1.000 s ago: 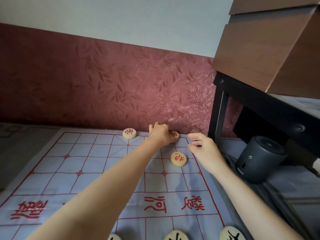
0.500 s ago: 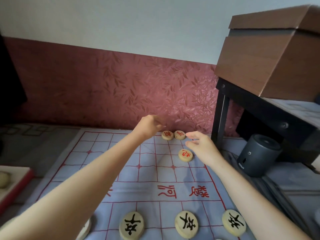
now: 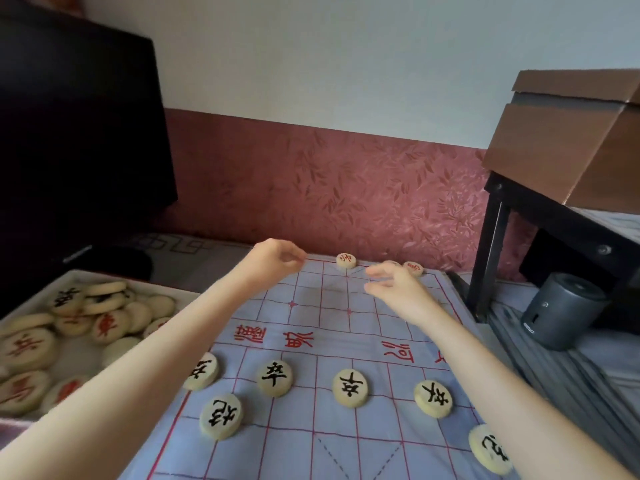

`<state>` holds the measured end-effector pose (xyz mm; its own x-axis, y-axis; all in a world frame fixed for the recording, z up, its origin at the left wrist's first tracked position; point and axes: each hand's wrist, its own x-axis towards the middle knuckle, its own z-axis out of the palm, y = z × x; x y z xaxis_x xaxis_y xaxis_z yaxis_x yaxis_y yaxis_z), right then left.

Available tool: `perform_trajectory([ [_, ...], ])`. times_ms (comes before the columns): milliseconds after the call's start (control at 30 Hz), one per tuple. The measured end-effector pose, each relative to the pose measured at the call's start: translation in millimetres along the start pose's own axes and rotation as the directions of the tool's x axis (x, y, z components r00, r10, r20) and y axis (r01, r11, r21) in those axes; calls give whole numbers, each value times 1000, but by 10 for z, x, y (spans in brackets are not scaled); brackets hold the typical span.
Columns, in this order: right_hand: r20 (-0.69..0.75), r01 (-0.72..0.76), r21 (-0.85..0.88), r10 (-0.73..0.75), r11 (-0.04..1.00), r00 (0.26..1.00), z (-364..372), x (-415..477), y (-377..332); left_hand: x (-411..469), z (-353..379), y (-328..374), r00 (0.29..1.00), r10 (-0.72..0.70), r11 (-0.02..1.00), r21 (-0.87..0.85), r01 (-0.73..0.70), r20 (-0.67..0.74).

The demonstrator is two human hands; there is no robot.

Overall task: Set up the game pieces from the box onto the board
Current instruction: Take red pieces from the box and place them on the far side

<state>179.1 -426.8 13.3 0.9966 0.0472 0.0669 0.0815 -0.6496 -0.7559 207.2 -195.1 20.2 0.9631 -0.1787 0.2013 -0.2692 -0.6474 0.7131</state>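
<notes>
The blue-grey cloth board [image 3: 311,313] with red grid lines lies in front of me. Several cream discs with black characters sit on its near rows, such as one black piece [image 3: 349,388]. Red-marked pieces stand on the far row: one at the middle [image 3: 346,260], another at the right [image 3: 414,268]. My left hand [image 3: 277,259] hovers over the far left part of the board, fingers curled, nothing visible in it. My right hand [image 3: 394,289] hovers near the far right pieces, fingers spread and empty. The white box [image 3: 145,285] at the left holds several loose pieces [image 3: 104,323].
A black table leg [image 3: 485,254] stands by the board's far right corner, with a grey cylindrical speaker [image 3: 561,311] under the table and a brown carton [image 3: 571,140] on top. A large dark object [image 3: 69,133] rises behind the box. A red patterned wall closes the far side.
My left hand has let go of the far-row piece and drawn back to the left. My right hand has shifted left and spread. The view has swung left, bringing the box into sight.
</notes>
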Motion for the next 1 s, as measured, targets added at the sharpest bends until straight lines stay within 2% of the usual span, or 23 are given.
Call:
perform_trajectory([
  [367,154,90,-16,-86,996,984,607,-176,-592,-903,-897,-555,991,-84,983,154,99,-102],
  [567,223,186,-47,-172,981,960,953,-263,-869,-1403,-1183,-955,965,-153,931,296,213,-214],
  [667,258,241,-79,-214,967,942,1185,-308,-1017,-1617,-1213,-1102,963,-161,913,339,228,-214],
  [800,358,305,-114,-248,945,900,1519,-383,-1222,-1761,-1125,-1111,970,-99,897,402,185,-223],
  [1000,411,332,-168,-240,928,879,1948,-369,-1384,-1781,-976,-1184,975,-161,848,484,218,-156],
])
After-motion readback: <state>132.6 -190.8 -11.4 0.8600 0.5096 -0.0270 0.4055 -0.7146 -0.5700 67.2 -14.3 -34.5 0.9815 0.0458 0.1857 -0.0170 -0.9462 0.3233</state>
